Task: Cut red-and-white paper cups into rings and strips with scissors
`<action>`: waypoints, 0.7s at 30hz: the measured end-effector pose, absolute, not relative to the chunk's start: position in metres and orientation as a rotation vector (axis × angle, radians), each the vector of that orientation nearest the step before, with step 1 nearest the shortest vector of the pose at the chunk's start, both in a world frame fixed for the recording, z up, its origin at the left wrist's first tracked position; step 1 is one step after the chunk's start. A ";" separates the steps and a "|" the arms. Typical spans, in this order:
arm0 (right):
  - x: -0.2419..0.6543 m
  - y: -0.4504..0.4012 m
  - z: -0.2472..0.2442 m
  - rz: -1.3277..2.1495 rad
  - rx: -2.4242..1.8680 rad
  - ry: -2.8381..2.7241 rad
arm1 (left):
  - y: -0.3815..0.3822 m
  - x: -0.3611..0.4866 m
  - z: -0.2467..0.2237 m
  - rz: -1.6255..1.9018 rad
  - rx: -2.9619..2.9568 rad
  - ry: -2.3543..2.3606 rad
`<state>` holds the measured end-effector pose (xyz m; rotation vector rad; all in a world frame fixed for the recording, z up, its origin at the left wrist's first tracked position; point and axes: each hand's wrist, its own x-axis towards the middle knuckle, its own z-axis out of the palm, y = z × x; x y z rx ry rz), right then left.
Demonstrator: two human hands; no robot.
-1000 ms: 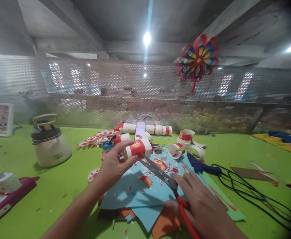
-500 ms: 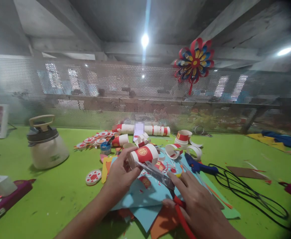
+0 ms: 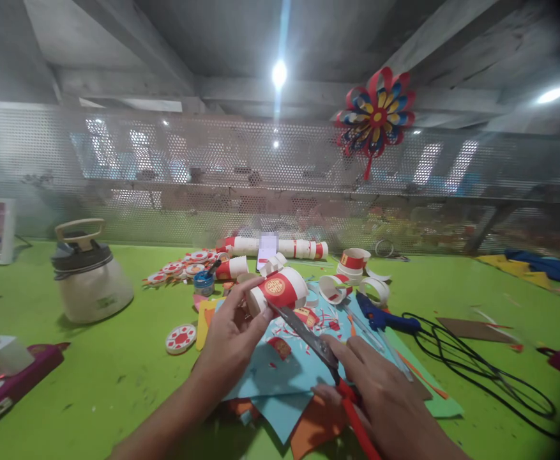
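Gripping a red-and-white paper cup (image 3: 287,291), the left hand (image 3: 234,338) reaches up from the lower left, its fingers over the cup's near end and its thumb bracing the underside. The cup lies tilted on its side in the air, just right of the left fingertips and ahead of the right hand (image 3: 380,383). That hand comes in from the lower right, back upward, fingers curled around the red handles of the scissors (image 3: 311,338). The thumb sits to the left of the handles, and the blades point away and leftward, tips at the cup's lower side near the left thumb.

A round gold emblem (image 3: 276,287) on the cup's red band faces up; its characters are too blurred to read. Between the hands, a red scrap (image 3: 280,348) bears a gold mark, also illegible. Beyond the right hand, an upright cup (image 3: 352,259) shows yellow marking on its red band. Well left of the left hand, a white jug (image 3: 95,294) carries a small green label, unreadable.
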<state>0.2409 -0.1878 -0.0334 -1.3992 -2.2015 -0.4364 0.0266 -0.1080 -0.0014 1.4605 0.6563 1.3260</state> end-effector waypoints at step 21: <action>0.243 -0.189 -0.037 0.029 -1.379 -2.132 | -0.114 0.031 -0.006 1.448 1.413 0.557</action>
